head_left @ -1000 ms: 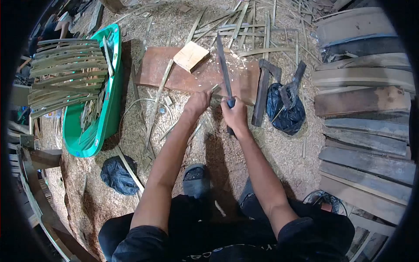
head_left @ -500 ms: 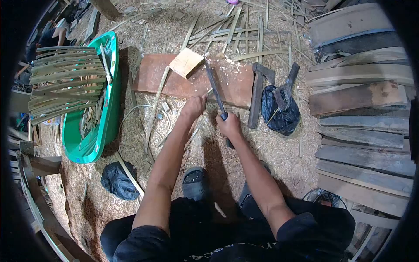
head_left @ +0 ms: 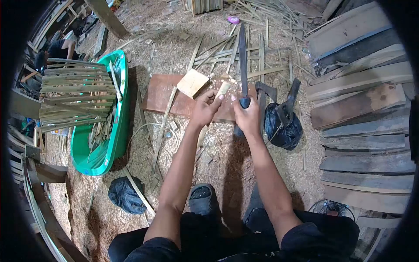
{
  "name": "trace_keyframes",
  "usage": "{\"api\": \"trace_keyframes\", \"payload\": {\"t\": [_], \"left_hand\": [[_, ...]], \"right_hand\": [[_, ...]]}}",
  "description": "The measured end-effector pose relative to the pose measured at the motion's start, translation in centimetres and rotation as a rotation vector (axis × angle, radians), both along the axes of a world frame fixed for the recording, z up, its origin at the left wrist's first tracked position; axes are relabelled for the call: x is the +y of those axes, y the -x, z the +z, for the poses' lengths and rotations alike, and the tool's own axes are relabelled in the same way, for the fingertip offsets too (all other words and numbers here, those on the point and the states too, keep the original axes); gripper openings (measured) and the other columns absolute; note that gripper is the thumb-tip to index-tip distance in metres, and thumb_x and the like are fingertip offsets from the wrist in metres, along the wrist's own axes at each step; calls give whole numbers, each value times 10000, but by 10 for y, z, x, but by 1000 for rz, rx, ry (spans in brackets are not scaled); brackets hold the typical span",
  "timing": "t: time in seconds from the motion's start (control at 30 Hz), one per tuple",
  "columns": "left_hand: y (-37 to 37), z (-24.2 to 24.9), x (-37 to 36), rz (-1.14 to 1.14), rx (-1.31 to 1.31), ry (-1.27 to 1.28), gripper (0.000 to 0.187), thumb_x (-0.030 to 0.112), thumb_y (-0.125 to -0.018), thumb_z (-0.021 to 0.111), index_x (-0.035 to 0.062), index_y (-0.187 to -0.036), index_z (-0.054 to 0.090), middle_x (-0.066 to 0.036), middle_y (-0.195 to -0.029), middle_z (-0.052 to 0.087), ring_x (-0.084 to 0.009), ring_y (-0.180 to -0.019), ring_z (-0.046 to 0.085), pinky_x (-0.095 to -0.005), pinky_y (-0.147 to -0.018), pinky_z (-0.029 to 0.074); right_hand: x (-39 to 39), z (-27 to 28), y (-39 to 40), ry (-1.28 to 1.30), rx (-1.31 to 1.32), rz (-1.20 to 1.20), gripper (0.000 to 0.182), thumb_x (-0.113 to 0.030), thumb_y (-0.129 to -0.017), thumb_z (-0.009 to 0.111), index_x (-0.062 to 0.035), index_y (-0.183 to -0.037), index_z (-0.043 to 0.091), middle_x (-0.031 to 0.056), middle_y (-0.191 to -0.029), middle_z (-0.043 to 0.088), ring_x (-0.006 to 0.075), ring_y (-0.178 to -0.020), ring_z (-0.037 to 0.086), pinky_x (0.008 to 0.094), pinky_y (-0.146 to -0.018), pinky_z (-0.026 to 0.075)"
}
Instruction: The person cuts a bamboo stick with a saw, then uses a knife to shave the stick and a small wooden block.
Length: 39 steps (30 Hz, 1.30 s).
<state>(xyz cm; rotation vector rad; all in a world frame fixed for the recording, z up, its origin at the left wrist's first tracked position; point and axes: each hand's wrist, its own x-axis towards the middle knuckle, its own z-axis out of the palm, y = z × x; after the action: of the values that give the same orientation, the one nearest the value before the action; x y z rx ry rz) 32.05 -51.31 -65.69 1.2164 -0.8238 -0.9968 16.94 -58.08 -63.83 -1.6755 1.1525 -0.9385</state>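
Observation:
My left hand [head_left: 205,109] is closed on a short pale strip of wood [head_left: 223,89], pinched near the thumb, its upper end sticking out. My right hand [head_left: 247,115] grips the dark handle of a machete [head_left: 243,56]. The long dark blade points away from me, clear of the strip. Below the hands a reddish-brown wooden board [head_left: 162,85] lies on the ground with wood chips on it. A square light wood block [head_left: 193,83] rests on the board, just beyond my left hand.
At left stands a green plastic tub [head_left: 121,131] with bamboo slats [head_left: 78,83]. Curved planks [head_left: 362,150] are stacked at right. A black plastic bag [head_left: 283,131] lies under a dark tool [head_left: 289,102]. Another bag [head_left: 124,195] is at lower left. A person [head_left: 61,49] sits far left.
Both hands have risen. The machete has swung upright and moved right, away from the board and strip. My left hand has turned, lifting the pale strip. The view has shifted slightly.

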Motion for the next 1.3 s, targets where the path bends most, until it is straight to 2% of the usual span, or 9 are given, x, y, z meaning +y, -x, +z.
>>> {"api": "trace_keyframes", "payload": {"t": [0.2,0.4,0.57,0.67,0.8,0.93,1.07,1.1,1.3], "left_hand": [[21,18,-13,152,-287,154,153,187,-969,669,36,-984,678,51,-757,573,-30,-665,485,-209,-585,392],[13,0,-14,139,-434,-60,208,167,-943,692,-4,-1054,734,0,-827,631,-84,-719,546,-254,-612,436],[-4,-13,-21,69,12,-270,260,191,-940,698,53,-1159,723,-30,-967,708,-127,-837,617,-338,-761,527],[-18,-17,-27,80,31,-257,260,203,-945,690,56,-1156,726,-36,-1007,719,-135,-858,631,-350,-796,523],[-37,-5,-42,151,130,-195,259,219,-959,669,38,-1139,713,-27,-934,705,-131,-821,628,-301,-788,505],[-58,2,-54,212,192,-195,212,129,-952,672,7,-1118,724,6,-862,705,-75,-774,618,-240,-708,502],[-111,-57,-59,392,-1022,-436,821,564,-811,744,-3,-1369,540,-219,-1344,551,-304,-1191,594,-467,-994,474],[-116,-56,-54,305,-976,-618,1167,751,-670,725,56,-1520,330,-275,-1532,304,-400,-1401,383,-591,-1125,304],[-124,-68,-44,160,-1213,-791,1144,576,-637,835,64,-1506,295,-275,-1462,390,-449,-1388,361,-596,-1143,261]], "right_hand": [[-21,29,14,103,185,-25,381,-359,-854,736,10,-906,655,178,-748,679,330,-704,682,419,-653,513],[-48,-81,26,198,354,21,365,-352,-875,701,10,-906,669,249,-741,652,445,-766,662,482,-670,504],[-47,-80,26,221,449,68,315,-233,-893,650,56,-1017,663,310,-1032,649,459,-1036,617,511,-882,491],[-42,-70,21,365,456,86,312,-236,-932,626,50,-1053,667,294,-1061,656,413,-1054,626,497,-881,492],[-41,-73,-15,-305,-20,646,342,-274,-983,625,34,-1122,677,138,-1021,702,195,-870,651,349,-806,512],[-30,-91,-24,-344,-61,633,296,-206,-989,627,41,-1148,663,89,-964,706,131,-837,634,291,-766,502],[-32,-91,-21,-405,-157,471,293,-178,-1002,604,67,-1158,641,86,-952,703,137,-840,638,278,-759,505],[-34,-89,-20,-399,-173,432,293,-177,-1005,599,68,-1160,640,88,-953,703,136,-841,639,274,-759,506],[-52,-101,-16,-436,-349,306,306,-134,-1009,584,80,-1228,583,112,-928,695,146,-770,671,276,-673,542]]}}
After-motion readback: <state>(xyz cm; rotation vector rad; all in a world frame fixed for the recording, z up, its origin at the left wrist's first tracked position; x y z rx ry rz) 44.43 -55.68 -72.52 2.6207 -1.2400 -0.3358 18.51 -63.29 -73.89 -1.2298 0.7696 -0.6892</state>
